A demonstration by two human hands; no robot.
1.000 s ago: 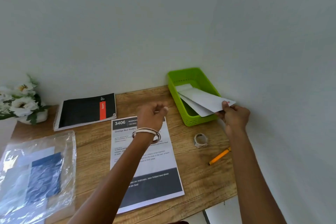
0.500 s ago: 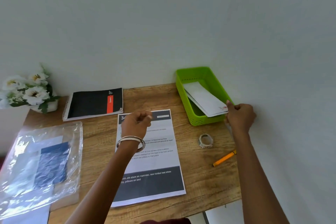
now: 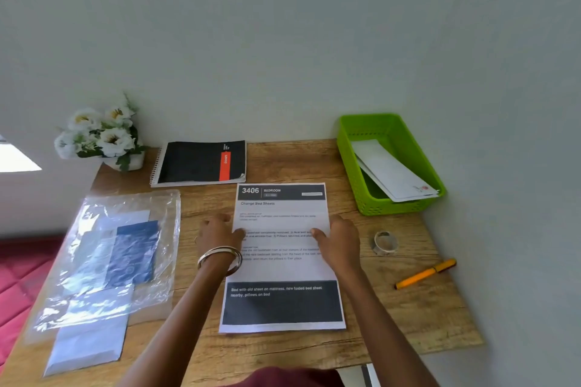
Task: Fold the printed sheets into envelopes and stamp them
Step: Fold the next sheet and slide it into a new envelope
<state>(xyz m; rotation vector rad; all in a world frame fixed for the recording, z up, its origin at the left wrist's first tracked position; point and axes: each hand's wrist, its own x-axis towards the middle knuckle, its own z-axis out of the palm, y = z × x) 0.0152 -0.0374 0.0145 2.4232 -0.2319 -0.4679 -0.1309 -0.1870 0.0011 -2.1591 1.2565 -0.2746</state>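
A printed sheet headed "3406 BEDROOM" lies flat in the middle of the wooden desk. My left hand sits at its left edge, thumb on the paper and fingers on the desk beside it. My right hand sits at the right edge, its thumb also on the paper. Neither edge is lifted. White envelopes, the top one with a small red mark, lean inside a green basket at the back right.
A tape roll and an orange pen lie right of the sheet. A black spiral notebook and white flowers stand at the back. A clear plastic bag with blue and white papers covers the left side.
My right hand let go of the envelope in the green basket and came back to the sheet's right edge. My left hand came down from the air onto the left edge.
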